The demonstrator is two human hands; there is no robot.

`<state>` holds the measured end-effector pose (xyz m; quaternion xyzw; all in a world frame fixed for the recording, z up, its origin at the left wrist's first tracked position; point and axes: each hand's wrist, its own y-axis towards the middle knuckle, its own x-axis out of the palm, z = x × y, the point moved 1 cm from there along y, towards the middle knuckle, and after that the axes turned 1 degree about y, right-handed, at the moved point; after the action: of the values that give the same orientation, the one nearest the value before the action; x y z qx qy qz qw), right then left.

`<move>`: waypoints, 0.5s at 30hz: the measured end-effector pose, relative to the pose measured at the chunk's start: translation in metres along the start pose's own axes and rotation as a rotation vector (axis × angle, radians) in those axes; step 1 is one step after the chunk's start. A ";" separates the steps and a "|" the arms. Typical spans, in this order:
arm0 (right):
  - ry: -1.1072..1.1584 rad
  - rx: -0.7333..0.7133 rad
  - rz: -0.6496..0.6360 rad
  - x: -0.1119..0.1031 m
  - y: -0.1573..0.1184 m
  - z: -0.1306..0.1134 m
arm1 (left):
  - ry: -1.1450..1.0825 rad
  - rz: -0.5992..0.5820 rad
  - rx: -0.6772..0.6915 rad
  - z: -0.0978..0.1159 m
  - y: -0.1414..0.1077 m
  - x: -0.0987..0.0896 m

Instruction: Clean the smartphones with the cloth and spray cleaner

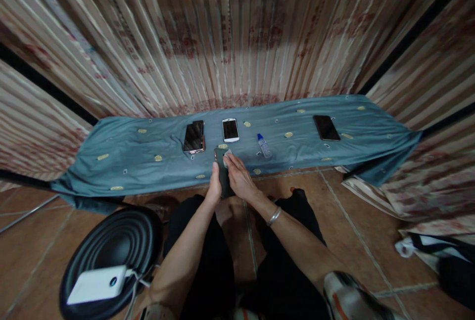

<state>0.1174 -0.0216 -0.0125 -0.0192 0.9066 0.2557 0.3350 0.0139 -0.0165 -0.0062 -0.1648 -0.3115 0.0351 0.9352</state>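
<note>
A dark phone (223, 181) is held upright over the near edge of the cloth-covered bench, with my left hand (214, 185) closed around its left side. My right hand (240, 177) pinches a small pale cloth (226, 158) against the phone's upper part. Beyond them on the bench lies a white phone (230, 130) with a dark screen. Left of it, dark phones (193, 137) lie stacked. A small clear bottle with a blue cap (264, 146) rests on its side to the right. Farther right is another dark phone (326, 127).
A blue-green cloth with yellow prints (126, 152) covers the bench. Striped curtains (222, 38) hang behind and at both sides. On the floor at left, a white power bank (97, 284) with a cable sits on a black round ringed object (111, 236).
</note>
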 end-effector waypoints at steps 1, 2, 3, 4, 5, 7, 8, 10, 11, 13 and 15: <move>0.004 0.001 0.001 0.000 0.000 0.001 | 0.001 -0.007 0.004 0.000 0.000 0.000; 0.009 -0.002 0.003 0.001 0.000 0.001 | 0.000 -0.016 0.006 0.000 0.000 0.000; 0.015 -0.009 0.006 0.001 0.000 0.001 | -0.003 -0.025 0.005 0.001 0.000 0.000; 0.021 -0.020 0.009 0.001 -0.001 0.001 | -0.007 -0.033 0.003 0.001 0.000 0.000; 0.024 -0.033 0.011 0.001 -0.001 0.001 | -0.011 -0.041 0.000 0.001 -0.001 0.000; 0.024 -0.056 0.016 0.001 -0.002 0.000 | -0.012 -0.049 -0.008 0.002 -0.002 0.001; 0.022 -0.064 0.017 0.001 -0.002 0.000 | -0.008 -0.046 -0.011 0.002 -0.002 0.002; 0.018 -0.068 0.016 -0.001 -0.001 -0.002 | 0.009 -0.026 -0.014 0.001 -0.003 0.002; 0.017 -0.068 0.014 -0.002 -0.001 -0.003 | 0.022 -0.017 -0.009 0.001 -0.003 0.002; 0.018 -0.080 0.010 -0.004 -0.001 -0.007 | 0.052 -0.012 0.019 -0.001 -0.002 0.001; 0.021 -0.110 0.010 -0.006 -0.001 -0.010 | 0.071 -0.024 0.042 -0.003 0.000 -0.002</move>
<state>0.1162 -0.0276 -0.0028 -0.0355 0.8949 0.3065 0.3224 0.0145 -0.0174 -0.0098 -0.1426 -0.2794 0.0245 0.9492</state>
